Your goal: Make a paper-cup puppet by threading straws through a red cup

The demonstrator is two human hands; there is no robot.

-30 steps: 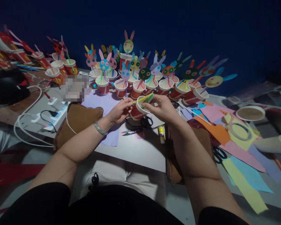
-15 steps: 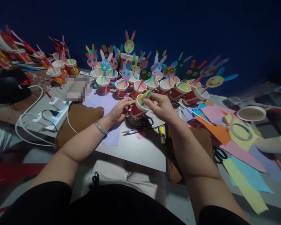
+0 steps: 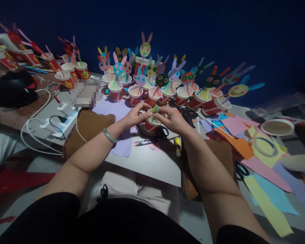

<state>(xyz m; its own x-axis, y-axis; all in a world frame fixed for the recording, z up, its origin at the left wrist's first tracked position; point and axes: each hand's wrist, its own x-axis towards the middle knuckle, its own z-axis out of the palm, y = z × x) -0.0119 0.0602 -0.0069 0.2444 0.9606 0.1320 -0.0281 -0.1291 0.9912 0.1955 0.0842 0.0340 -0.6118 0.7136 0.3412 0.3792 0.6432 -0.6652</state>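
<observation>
Over a red and white paper cup (image 3: 151,126) on the table, both hands pinch the green and yellow strips (image 3: 155,109). My left hand (image 3: 138,115) has its fingers closed at the left side of the strips, above the cup's rim. From the right, my right hand (image 3: 171,118) grips them with thumb and fingers. Black-handled scissors (image 3: 163,132) lie beside the cup. Nearer to me are small snips (image 3: 143,143), a pink paper piece (image 3: 154,147) and a yellow glue stick (image 3: 177,147).
Behind stand several cups with paper rabbit heads (image 3: 162,80). Coloured paper (image 3: 269,173) and a tape roll (image 3: 265,146) lie at the right. A power strip (image 3: 67,124) with white cables is at the left, near a brown cushion (image 3: 88,130).
My left hand has moved up from the cup's side to the strips. The strips now look shorter and bunched between both hands. The cup stands more upright, and the view has shifted slightly.
</observation>
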